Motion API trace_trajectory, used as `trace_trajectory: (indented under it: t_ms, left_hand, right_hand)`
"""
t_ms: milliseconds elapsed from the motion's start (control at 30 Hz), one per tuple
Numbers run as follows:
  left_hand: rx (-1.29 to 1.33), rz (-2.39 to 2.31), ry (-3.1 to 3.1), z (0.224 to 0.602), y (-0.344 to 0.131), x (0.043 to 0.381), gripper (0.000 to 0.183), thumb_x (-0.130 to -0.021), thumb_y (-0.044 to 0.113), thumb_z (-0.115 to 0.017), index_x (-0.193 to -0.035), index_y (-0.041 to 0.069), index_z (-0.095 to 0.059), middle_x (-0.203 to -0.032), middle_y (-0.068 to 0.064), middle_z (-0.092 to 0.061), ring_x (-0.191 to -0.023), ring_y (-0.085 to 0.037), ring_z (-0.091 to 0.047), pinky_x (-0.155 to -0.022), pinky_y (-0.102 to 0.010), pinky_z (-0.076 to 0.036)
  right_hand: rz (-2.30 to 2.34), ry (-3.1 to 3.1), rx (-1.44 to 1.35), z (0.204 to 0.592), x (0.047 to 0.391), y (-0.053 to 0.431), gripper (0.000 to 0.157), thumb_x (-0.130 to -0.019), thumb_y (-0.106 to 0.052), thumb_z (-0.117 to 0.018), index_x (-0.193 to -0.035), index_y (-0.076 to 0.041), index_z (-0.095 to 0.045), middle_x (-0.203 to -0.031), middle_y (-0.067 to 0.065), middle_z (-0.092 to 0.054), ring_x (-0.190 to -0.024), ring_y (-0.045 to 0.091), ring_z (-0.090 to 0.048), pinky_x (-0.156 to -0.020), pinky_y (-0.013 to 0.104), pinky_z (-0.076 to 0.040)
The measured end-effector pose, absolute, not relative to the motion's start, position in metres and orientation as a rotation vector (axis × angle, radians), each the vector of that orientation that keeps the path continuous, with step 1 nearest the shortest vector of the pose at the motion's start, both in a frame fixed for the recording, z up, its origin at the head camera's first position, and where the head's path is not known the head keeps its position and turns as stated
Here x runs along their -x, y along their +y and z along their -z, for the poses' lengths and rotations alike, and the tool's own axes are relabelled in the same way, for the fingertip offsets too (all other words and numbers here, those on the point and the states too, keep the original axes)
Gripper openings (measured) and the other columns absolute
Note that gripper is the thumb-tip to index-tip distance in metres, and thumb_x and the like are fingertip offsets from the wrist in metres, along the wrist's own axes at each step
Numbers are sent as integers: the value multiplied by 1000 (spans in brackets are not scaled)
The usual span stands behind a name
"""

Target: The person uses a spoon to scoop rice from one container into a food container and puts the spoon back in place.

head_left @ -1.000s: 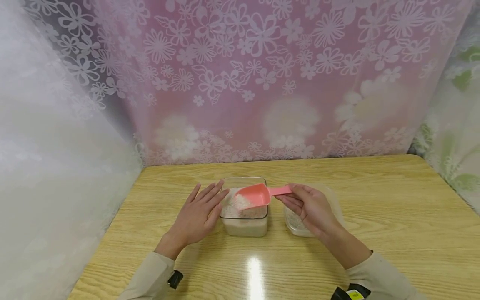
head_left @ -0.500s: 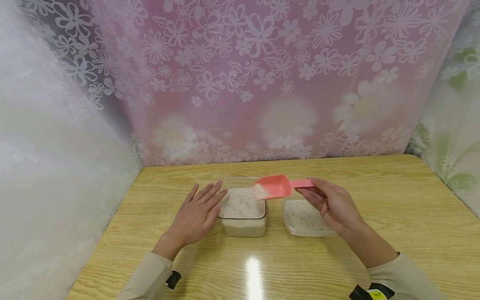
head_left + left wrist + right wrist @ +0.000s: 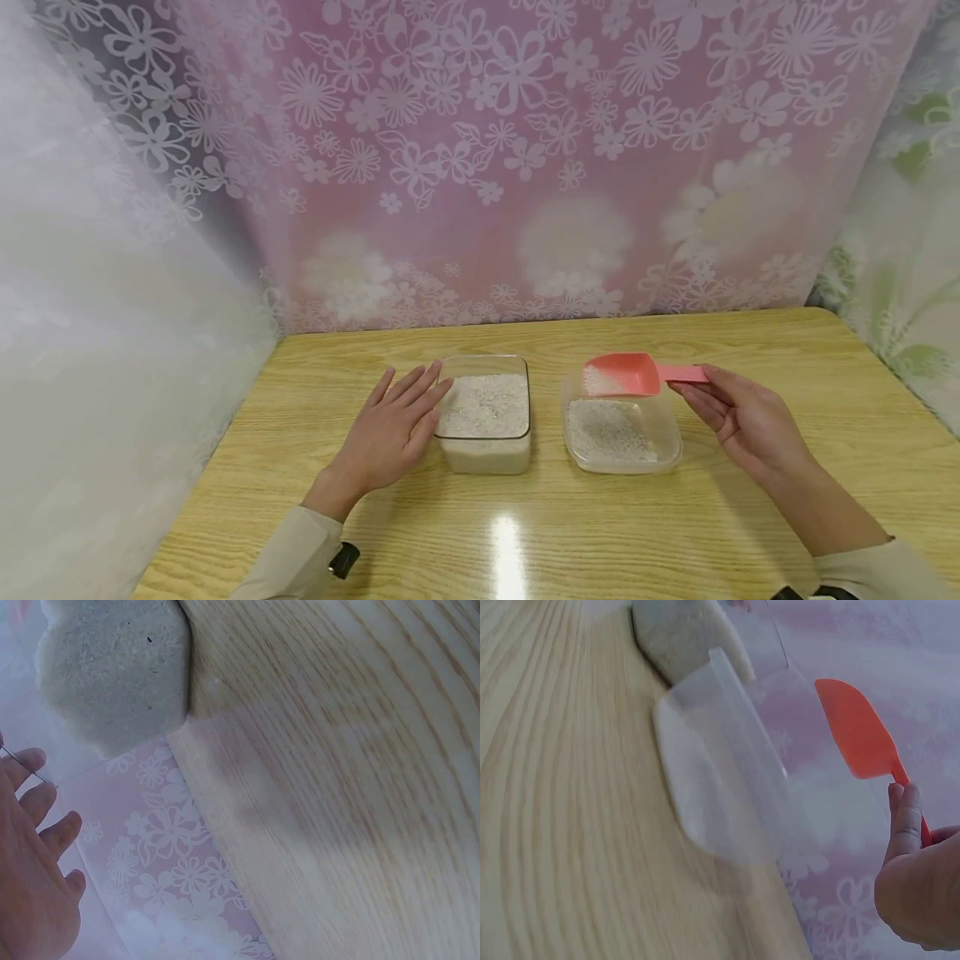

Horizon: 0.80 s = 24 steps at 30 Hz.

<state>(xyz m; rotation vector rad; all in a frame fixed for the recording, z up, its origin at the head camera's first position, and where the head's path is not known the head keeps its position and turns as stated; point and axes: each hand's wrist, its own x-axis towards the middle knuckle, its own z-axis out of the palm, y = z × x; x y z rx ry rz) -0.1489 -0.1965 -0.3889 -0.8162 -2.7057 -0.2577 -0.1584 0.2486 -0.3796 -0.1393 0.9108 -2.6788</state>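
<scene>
My right hand (image 3: 753,421) pinches the handle of a pink scoop (image 3: 637,375), level, with some rice in its front part. The scoop is above the back of a shallow clear plastic container (image 3: 663,446), which has rice (image 3: 611,429) over its left part. My left hand (image 3: 390,433) has its fingers straight, the fingertips touching the left rim of a square glass container (image 3: 491,458) with rice inside. In the left wrist view the left fingers (image 3: 56,836) are at the glass rim. The scoop (image 3: 859,731) shows from its underside in the right wrist view.
A wood-grain table (image 3: 390,542) carries both containers, the glass one left of the plastic one with a narrow gap between. A pink flowered curtain (image 3: 465,167) hangs behind the table's back edge. Pale curtains hang at both sides.
My right hand has carried the scoop with rice rightward, from over the glass container to over the plastic one. The left hand has stayed at the glass rim.
</scene>
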Motion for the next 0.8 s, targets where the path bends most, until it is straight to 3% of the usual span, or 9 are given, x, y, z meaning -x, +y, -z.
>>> trace_trajectory:
  t_ms: [400, 800]
  left_hand:
    - [817, 271, -2718, 389, -196, 149, 46, -104, 34, -31, -147, 20, -42, -155, 1, -26, -140, -21, -26, -115, -47, -9]
    - [824, 288, -2703, 389, -196, 149, 46, -104, 33, -33, -146, 20, -43, -155, -1, -28, -140, -22, -27, -115, -49, -9]
  right_hand:
    - [2732, 836, 71, 402, 156, 296, 33, -104, -4, -36, -112, 7, -67, -108, 25, -65, -104, 30, -63, -92, 30, -48]
    - [2778, 978, 107, 405, 156, 310, 32, -102, 1, -37, -109, 8, -68, -102, 25, -67, -98, 31, -65, -87, 32, -51]
